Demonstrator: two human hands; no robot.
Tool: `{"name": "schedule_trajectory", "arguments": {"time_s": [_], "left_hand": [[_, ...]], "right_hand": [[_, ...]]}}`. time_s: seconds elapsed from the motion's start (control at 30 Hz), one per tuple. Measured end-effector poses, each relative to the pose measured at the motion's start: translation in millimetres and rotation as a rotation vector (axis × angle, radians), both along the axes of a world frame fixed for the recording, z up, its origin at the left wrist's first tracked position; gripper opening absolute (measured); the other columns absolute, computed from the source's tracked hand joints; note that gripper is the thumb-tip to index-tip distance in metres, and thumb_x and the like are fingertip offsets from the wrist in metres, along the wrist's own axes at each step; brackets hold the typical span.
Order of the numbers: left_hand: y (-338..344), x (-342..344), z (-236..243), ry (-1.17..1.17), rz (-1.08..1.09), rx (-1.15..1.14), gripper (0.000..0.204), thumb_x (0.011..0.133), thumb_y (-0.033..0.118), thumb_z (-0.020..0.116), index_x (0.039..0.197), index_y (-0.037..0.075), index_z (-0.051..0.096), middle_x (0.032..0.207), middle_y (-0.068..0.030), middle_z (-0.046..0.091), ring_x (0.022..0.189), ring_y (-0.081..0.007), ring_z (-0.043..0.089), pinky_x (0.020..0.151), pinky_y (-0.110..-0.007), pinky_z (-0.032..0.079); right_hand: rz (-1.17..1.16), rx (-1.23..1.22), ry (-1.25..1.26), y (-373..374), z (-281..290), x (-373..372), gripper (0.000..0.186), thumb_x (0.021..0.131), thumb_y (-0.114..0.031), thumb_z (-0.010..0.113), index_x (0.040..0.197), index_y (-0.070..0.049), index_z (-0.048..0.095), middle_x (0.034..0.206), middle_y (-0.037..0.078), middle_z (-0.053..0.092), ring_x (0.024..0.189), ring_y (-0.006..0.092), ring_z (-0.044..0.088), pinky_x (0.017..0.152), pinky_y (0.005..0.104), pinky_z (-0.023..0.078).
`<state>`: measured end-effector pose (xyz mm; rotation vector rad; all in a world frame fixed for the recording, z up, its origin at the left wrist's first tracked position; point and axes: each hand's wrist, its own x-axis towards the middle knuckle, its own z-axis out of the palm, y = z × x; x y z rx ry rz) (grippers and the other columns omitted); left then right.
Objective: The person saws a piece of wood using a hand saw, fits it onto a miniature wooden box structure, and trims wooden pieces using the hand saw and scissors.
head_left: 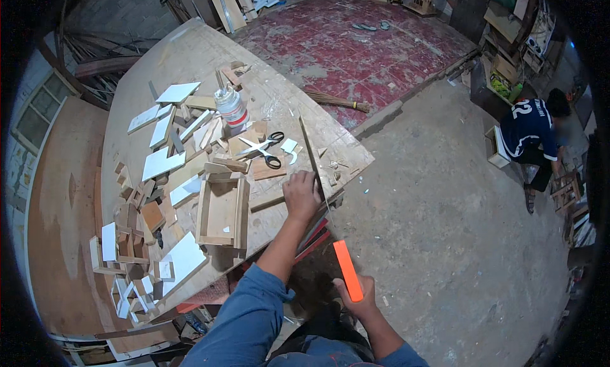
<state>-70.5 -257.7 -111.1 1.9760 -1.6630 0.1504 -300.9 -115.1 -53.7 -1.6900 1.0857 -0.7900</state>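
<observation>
My right hand (362, 297) is wrapped round the orange handle of a hand saw (348, 271), held beyond the table's near right edge. Its thin blade, seen almost edge-on, slants up and left over the table corner. At that edge my left hand (302, 194) presses down with curled fingers on a narrow wooden strip (268, 200), just left of the blade. The strip's end under the fingers is hidden. Left of the strip stands an open wooden box (222, 211). Black-handled scissors (264, 149) lie spread beyond my left hand, beside a small white piece (289, 146).
The wooden table (171, 55) carries white-faced boards (164, 162), wood offcuts (152, 214) and a jar with brushes (230, 106). A straw broom (337, 101) lies on the floor past the table. At the far right another person (527, 129) sits low, reaching toward wooden pieces (565, 192).
</observation>
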Motion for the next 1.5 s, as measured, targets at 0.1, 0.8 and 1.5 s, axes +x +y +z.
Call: {"name": "schedule_trajectory", "arguments": {"time_s": [0.1, 0.8, 1.5], "left_hand": [[-2, 0, -1, 0.027, 0.029, 0.074, 0.027, 0.074, 0.014, 0.067, 0.100, 0.010, 0.061, 0.097, -0.0070, 0.057, 0.095, -0.0261, 0.052, 0.079, -0.041, 0.038], [63, -43, 164, 1.202, -0.280, -0.199, 0.022, 0.087, 0.007, 0.059, 0.108, 0.001, 0.058, 0.088, -0.0024, 0.061, 0.076, -0.0082, 0.053, 0.069, -0.024, 0.044], [135, 39, 187, 1.527, 0.252, -0.117, 0.031, 0.089, 0.027, 0.049, 0.073, 0.003, 0.059, 0.060, -0.0029, 0.054, 0.051, -0.0082, 0.048, 0.048, -0.023, 0.039]], "right_hand": [[-0.090, 0.114, -0.094, -11, -25, -16, 0.035, 0.082, -0.027, 0.071, 0.068, 0.001, 0.055, 0.052, 0.008, 0.050, 0.047, 0.0164, 0.053, 0.046, 0.0342, 0.042], [-0.066, -0.153, 0.037, -12, 92, -106, 0.033, 0.080, -0.021, 0.070, 0.064, -0.003, 0.048, 0.052, 0.007, 0.040, 0.045, 0.0210, 0.043, 0.047, 0.0345, 0.035], [0.377, -0.642, 0.260, -277, 2, 136, 0.015, 0.076, -0.023, 0.065, 0.081, -0.009, 0.060, 0.069, 0.014, 0.060, 0.068, 0.0365, 0.061, 0.060, 0.0455, 0.048]]}}
